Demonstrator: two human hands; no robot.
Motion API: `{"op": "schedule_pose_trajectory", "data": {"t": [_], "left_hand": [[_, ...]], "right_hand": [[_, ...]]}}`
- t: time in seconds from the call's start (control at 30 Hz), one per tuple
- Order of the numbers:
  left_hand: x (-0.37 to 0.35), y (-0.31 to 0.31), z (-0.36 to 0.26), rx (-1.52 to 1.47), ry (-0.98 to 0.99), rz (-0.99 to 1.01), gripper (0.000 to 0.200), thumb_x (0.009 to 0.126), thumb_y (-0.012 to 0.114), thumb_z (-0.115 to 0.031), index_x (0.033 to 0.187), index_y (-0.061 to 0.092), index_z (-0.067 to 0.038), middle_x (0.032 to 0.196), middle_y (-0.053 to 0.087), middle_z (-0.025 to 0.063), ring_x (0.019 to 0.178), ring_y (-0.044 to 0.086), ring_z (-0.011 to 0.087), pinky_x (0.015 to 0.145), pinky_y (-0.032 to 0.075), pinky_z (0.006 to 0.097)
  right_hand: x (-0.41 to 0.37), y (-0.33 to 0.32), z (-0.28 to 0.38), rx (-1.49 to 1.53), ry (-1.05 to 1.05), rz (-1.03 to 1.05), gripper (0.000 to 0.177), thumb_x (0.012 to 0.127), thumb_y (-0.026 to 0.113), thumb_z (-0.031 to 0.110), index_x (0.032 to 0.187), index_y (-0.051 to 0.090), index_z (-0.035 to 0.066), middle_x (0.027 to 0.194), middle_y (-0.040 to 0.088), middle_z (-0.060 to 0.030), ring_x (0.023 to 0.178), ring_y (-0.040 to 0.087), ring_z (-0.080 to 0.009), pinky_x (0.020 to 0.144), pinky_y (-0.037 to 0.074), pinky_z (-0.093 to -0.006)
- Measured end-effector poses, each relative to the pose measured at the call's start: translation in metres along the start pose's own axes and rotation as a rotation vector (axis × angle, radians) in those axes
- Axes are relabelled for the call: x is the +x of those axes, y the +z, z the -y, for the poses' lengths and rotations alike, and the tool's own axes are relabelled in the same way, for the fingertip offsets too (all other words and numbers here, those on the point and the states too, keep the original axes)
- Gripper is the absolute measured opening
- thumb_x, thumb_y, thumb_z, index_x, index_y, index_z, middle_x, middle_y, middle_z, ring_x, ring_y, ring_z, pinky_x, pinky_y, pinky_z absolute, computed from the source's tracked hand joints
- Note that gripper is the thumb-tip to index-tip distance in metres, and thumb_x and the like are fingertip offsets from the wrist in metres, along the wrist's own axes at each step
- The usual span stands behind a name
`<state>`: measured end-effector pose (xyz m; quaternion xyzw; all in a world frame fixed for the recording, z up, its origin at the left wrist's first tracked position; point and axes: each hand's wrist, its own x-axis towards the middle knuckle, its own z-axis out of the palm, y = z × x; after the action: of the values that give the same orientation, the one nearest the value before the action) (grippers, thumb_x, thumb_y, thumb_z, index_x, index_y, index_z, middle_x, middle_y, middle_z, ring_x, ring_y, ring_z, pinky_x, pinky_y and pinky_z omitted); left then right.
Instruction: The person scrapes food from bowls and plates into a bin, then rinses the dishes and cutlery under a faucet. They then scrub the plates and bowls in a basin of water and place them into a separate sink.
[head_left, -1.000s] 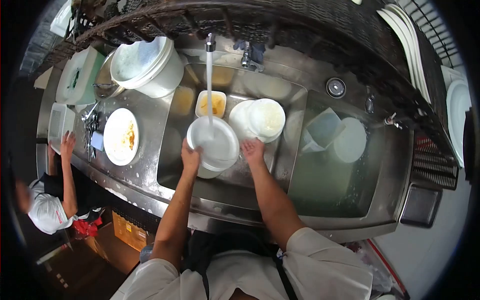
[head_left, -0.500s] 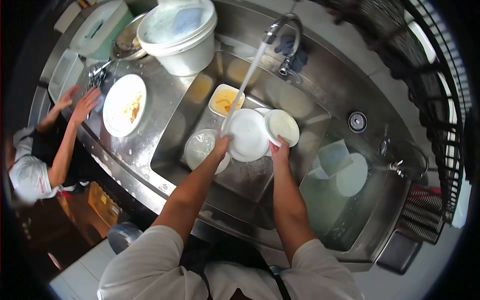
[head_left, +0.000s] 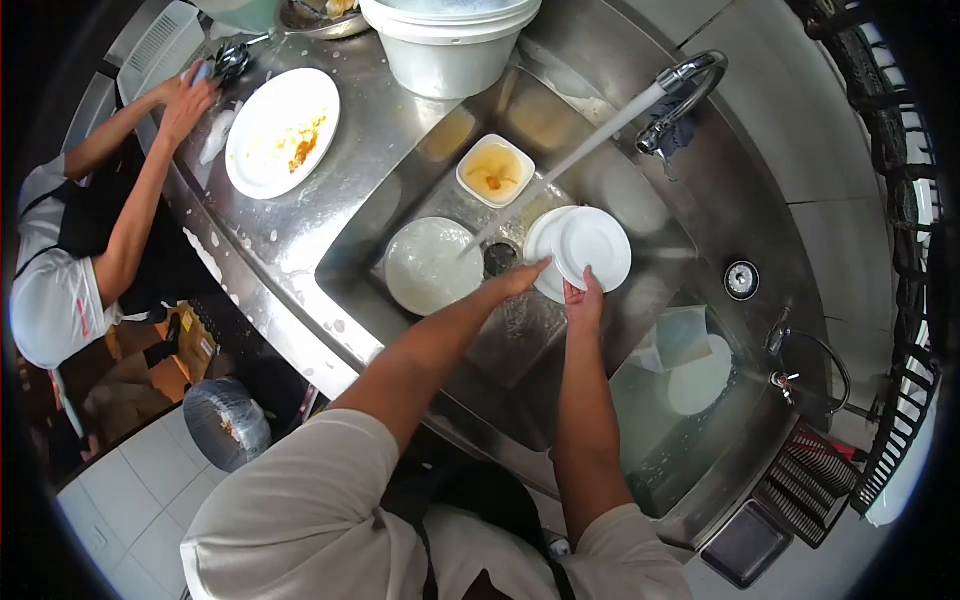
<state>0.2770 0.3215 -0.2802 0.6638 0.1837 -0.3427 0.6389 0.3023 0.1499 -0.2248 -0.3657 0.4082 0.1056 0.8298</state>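
My right hand (head_left: 584, 298) holds a small round white plate (head_left: 594, 245) by its near rim, thumb on top. Partly behind it is another white plate (head_left: 540, 240), overlapped on its right side. My left hand (head_left: 527, 275) is closed at the left rim of that second plate; its lower fingers are hidden. Left of it in the sink basin (head_left: 500, 345), a round white bowl (head_left: 430, 265) holds cloudy water. A square white dish (head_left: 495, 172) with yellowish liquid and food bits sits behind. Water runs from the faucet (head_left: 690, 80) toward the bowl.
Cloudy water fills the right basin (head_left: 640, 440), where a clear square container (head_left: 680, 340) and a white disc (head_left: 700, 378) lie. A food-stained oval plate (head_left: 283, 135) and white bucket (head_left: 450, 60) stand on the left counter. Another person's hands (head_left: 185, 105) work beside it.
The view has shifted. The plates are now gathered further right, overlapping, and my left hand has moved right with them. The bowl and drain are more exposed. The other person's hands have come together.
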Motion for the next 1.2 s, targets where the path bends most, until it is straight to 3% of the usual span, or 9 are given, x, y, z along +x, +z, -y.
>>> {"op": "schedule_pose_trajectory", "data": {"t": [0.1,0.33,0.4,0.53,0.67,0.83,0.9,1.03,1.2], "left_hand": [[-0.088,-0.052,-0.056,0.595,0.105,0.295,0.065,0.087,0.055,-0.065,0.089,0.074,-0.003,0.082,0.071,0.0184,0.081,0.068,0.0340,0.077,0.050,0.0455],[-0.280,-0.162,-0.096,0.778,0.456,-0.286,0.027,0.091,0.062,-0.031,0.096,0.075,-0.007,0.091,0.071,0.0160,0.090,0.067,0.0361,0.082,0.052,0.0424],[-0.318,-0.184,-0.101,0.646,0.516,-0.486,0.020,0.090,0.064,-0.023,0.096,0.074,-0.006,0.091,0.071,0.0149,0.089,0.067,0.0350,0.080,0.053,0.0411],[-0.380,-0.241,-0.105,0.538,0.510,-1.107,0.015,0.087,0.065,-0.012,0.099,0.070,-0.003,0.101,0.068,0.0148,0.091,0.066,0.0353,0.078,0.052,0.0402],[-0.381,-0.338,-0.083,0.568,0.308,-1.636,0.035,0.085,0.069,-0.018,0.113,0.064,0.004,0.100,0.068,0.0173,0.094,0.066,0.0334,0.084,0.051,0.0406],[-0.341,-0.430,-0.076,0.105,-0.005,-1.409,0.054,0.078,0.078,-0.032,0.114,0.062,0.004,0.100,0.070,0.0191,0.093,0.068,0.0346,0.084,0.051,0.0413],[-0.339,-0.435,-0.073,0.102,-0.020,-1.414,0.049,0.077,0.079,-0.032,0.107,0.063,0.003,0.097,0.070,0.0188,0.090,0.068,0.0342,0.083,0.051,0.0419],[-0.331,-0.441,-0.046,-0.466,0.251,-1.193,0.036,0.079,0.073,-0.015,0.106,0.054,0.000,0.098,0.067,0.0172,0.087,0.069,0.0296,0.070,0.055,0.0374],[-0.356,-0.393,-0.060,-0.970,0.443,-0.869,0.046,0.080,0.061,0.002,0.123,0.046,0.001,0.108,0.064,0.0170,0.092,0.069,0.0267,0.072,0.061,0.0350]], "right_hand": [[0.024,-0.023,-0.024,0.004,-0.021,-0.013,0.040,0.090,0.071,0.018,0.123,0.056,0.002,0.120,0.063,-0.0133,0.108,0.065,-0.0278,0.094,0.055,-0.0417],[-0.025,0.061,-0.073,-0.191,0.004,-0.443,0.048,0.085,0.065,0.014,0.129,0.053,-0.003,0.112,0.064,-0.0193,0.096,0.065,-0.0303,0.088,0.052,-0.0410],[0.031,0.084,-0.123,-0.835,-0.524,-0.075,0.050,0.077,0.068,0.009,0.124,0.057,-0.005,0.100,0.067,-0.0179,0.082,0.062,-0.0288,0.082,0.050,-0.0382],[0.072,0.200,-0.123,-1.493,-1.365,0.484,0.046,0.085,0.063,0.009,0.130,0.057,0.004,0.134,0.055,-0.0245,0.127,0.049,-0.0409,0.108,0.039,-0.0448],[0.114,0.202,-0.122,-1.984,-1.236,0.837,0.041,0.085,0.058,0.010,0.126,0.061,0.005,0.129,0.059,-0.0223,0.119,0.054,-0.0419,0.098,0.047,-0.0434],[0.092,0.173,-0.120,-1.943,-1.024,0.694,0.016,0.088,0.058,0.007,0.099,0.070,0.005,0.095,0.071,-0.0131,0.083,0.067,-0.0324,0.079,0.054,-0.0367],[0.103,0.133,-0.116,-1.194,-0.988,0.557,0.012,0.087,0.063,0.006,0.096,0.069,0.000,0.081,0.069,-0.0100,0.081,0.069,-0.0290,0.073,0.054,-0.0407],[-0.018,0.081,-0.062,-0.141,-0.099,0.214,0.016,0.089,0.062,0.000,0.104,0.065,-0.002,0.093,0.068,-0.0085,0.084,0.067,-0.0190,0.071,0.056,-0.0295],[-0.138,0.084,-0.089,-0.138,0.143,0.372,0.022,0.088,0.067,0.004,0.108,0.060,-0.003,0.103,0.065,-0.0121,0.102,0.063,-0.0230,0.095,0.053,-0.0346]]}}
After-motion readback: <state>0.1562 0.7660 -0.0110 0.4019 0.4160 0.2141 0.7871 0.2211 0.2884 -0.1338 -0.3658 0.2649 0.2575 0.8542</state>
